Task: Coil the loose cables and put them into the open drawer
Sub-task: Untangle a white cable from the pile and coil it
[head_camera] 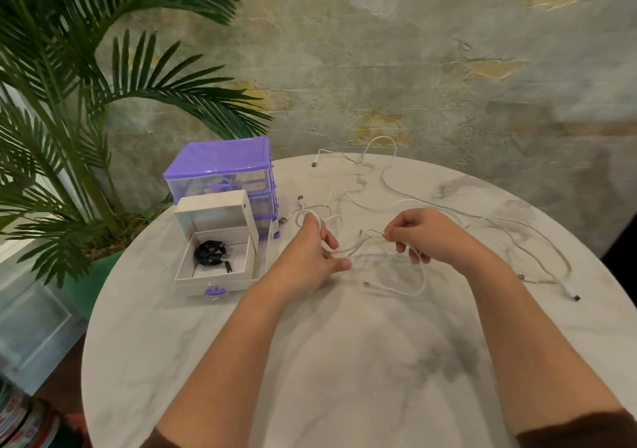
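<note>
Several white cables (406,202) lie tangled across the middle and right of the round marble desk (344,361), their plugs scattered toward its far and right edges. One of them is being worked: it loops over the raised fingers of the left hand (310,251), which serve as a former so the turns come out even. That hand's grip is apart, fingers spread and fairly straight, with the strand passing around them and not squeezed.

Just to its right, the right hand (427,237) has its grip closed on the same cable, pinching it between thumb and fingertip, probably to feed slack toward the left hand and keep tension while winding. A loose tail of that cable (396,290) sags onto the desk below both hands.

To the left sits the purple drawer unit (220,168), and its lowest drawer (213,277) is pulled well out toward the person, near enough for the left hand to reach. Inside it already rests a coiled black cable (210,254), so the job looks partly done, with the white ones not yet stowed. A palm plant (69,102) stands behind the desk's left edge.
</note>
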Demonstrator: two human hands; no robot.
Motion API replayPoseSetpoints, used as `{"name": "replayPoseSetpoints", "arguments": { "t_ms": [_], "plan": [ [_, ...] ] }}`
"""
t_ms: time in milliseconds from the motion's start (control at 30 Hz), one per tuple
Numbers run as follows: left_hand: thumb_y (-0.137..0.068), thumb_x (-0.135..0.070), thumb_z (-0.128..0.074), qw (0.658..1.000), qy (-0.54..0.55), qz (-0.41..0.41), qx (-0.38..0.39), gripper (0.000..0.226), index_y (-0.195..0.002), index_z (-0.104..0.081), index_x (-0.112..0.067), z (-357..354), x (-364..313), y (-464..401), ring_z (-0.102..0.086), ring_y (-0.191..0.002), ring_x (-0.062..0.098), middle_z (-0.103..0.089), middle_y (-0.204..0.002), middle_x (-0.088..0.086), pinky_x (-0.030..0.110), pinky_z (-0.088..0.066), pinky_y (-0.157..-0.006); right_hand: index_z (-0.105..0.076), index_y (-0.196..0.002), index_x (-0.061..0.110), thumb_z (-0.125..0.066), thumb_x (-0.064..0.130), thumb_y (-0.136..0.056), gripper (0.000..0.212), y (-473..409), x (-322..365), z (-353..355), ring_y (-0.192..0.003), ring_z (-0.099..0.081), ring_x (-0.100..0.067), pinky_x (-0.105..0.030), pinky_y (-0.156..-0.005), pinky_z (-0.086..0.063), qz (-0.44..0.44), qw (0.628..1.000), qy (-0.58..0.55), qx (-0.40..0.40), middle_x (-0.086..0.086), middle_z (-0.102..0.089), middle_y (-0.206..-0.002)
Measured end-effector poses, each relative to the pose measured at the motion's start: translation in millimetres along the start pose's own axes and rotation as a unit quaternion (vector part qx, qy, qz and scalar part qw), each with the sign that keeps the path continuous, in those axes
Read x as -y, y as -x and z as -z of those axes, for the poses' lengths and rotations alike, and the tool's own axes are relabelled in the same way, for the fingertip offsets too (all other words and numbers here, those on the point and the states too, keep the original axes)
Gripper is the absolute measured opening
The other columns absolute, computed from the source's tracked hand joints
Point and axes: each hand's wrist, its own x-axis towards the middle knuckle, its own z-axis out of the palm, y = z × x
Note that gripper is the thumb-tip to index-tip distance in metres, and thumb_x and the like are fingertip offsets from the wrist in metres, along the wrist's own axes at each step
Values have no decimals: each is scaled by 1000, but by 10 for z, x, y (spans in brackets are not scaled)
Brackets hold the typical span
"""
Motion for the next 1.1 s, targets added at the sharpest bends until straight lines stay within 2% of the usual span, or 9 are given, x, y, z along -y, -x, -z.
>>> {"name": "replayPoseSetpoints", "arguments": {
  "t_ms": [200, 333, 500, 633, 767, 867, 933, 1033, 1100],
  "plan": [
    [-74, -36, -81, 999, 2, 14, 40, 56, -82, -28, -21, -17, 25, 10, -46, -65, 9, -54, -86, -4, 23, -41, -63, -59, -76, 10, -57, 17, -83, 10, 7, 30, 152, -42, -36, -16, -21, -40, -26, -37, 989, -98, -102, -2, -46, -59],
    [-92, -58, -45, 996, 62, 16, -58, 43, -92, -37, -16, 30, -77, -11, -40, -67, 13, -40, -76, -4, 34, -41, -69, -61, -77, 9, -56, 23, -83, 16, -21, -62, 218, -52, -43, -20, -25, -49, -33, -77, 988, 1, -131, -4, -50, -66],
    [-102, -41, -31, 982, 60, -45, -171, 23, -97, -39, -20, 119, -53, -28, -39, -61, 14, -43, -71, -1, 36, -37, -62, -66, -79, 17, -59, 33, -81, 17, -43, -93, 61, -76, -60, -21, -35, -75, -50, -105, 980, 138, -96, -1, -65, -80],
    [-103, -33, -35, 978, 61, -87, -179, 21, -85, -43, -26, 139, -69, -23, -39, -63, 9, -45, -71, -9, 33, -39, -63, -71, -95, 30, -57, 30, -83, 19, -33, 44, -146, -106, -55, -21, -34, -94, -38, 8, 970, 192, -147, 5, -63, -105],
    [-104, -32, -33, 967, 168, -84, -174, 28, -82, -48, -21, 119, -179, -6, -40, -58, 6, -45, -66, -7, 27, -41, -62, -62, -126, 32, -57, 34, -90, 36, 10, 271, -497, -121, -41, -16, -28, -94, -20, 146, 969, 147, -135, 8, -57, -121],
    [-104, -35, -34, 944, 284, -59, -157, 33, -79, -46, -16, 147, -237, 5, -37, -52, 6, -42, -58, -8, 21, -39, -55, -63, -123, 30, -56, 39, -94, 31, 46, 317, -699, -107, -53, -9, -32, -99, -33, 185, 970, 116, -104, 11, -65, -111],
    [-103, -39, -34, 917, 372, -37, -143, 37, -75, -41, -16, 191, -255, 7, -32, -50, 7, -37, -56, -7, 20, -34, -50, -67, -112, 27, -54, 33, -97, 21, 61, 327, -729, -82, -61, -10, -35, -84, -47, 172, 982, 37, -72, 11, -69, -84],
    [-101, -43, -38, 850, 506, 8, -145, 41, -68, -38, -19, 291, -245, 2, -25, -46, 8, -30, -52, -6, 19, -28, -45, -74, -97, 24, -62, 32, -94, 15, 41, 329, -652, -53, -51, -11, -42, -69, -54, 148, 984, -65, -80, 15, -54, -49],
    [-100, -43, -44, 792, 591, 37, -147, 44, -62, -37, -20, 359, -231, -2, -24, -44, 7, -27, -50, -7, 18, -26, -43, -77, -86, 25, -70, 39, -87, 16, 41, 338, -560, -52, -41, -10, -43, -61, -51, 128, 982, -98, -99, 13, -43, -46]
  ]
}}
